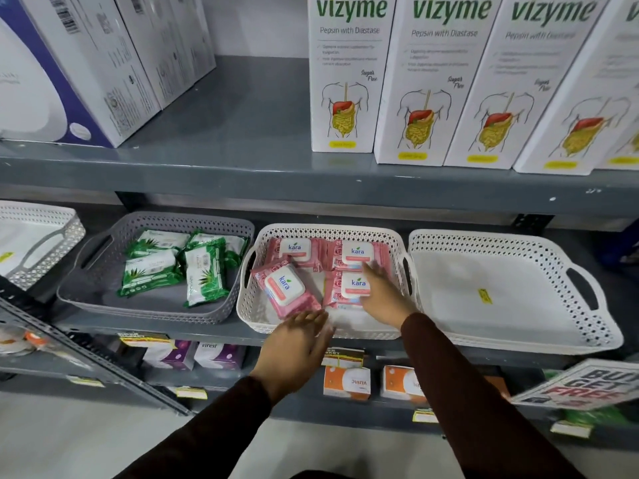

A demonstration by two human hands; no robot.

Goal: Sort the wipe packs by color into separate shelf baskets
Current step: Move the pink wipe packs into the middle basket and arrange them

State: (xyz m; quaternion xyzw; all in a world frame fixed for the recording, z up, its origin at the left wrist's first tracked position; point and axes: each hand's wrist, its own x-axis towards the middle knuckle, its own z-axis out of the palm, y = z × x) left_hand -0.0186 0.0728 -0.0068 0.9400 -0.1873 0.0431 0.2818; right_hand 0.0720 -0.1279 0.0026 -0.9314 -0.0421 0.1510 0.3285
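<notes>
Reaching into pink-pack basket (250, 305), both hands (378, 293) open, empty basket (587, 271) right

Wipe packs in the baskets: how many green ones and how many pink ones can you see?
Green wipe packs, in the grey basket: 4
Pink wipe packs, in the white basket: 4 showing; the right hand may hide more
Total: 8
</notes>
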